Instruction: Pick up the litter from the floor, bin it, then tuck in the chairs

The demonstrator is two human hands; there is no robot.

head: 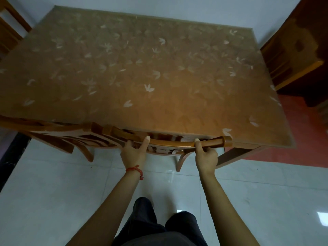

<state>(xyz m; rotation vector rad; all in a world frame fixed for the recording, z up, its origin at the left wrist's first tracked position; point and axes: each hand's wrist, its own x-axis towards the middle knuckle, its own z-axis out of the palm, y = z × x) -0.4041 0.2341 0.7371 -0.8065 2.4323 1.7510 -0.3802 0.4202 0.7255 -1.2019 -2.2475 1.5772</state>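
Both hands grip the curved top rail of a glossy brown wooden chair (pixel 170 143), which is pushed in against the near edge of the brown table with its leaf-patterned clear cover (pixel 142 68). The left hand (pixel 134 153), with a red cord bracelet (pixel 135 170) on its wrist, wraps the rail's middle, thumb laid along the top. The right hand (pixel 206 158) curls around the rail nearer its right end. Left of the left hand, a second matching wooden chair (pixel 58 134) stands tucked in.
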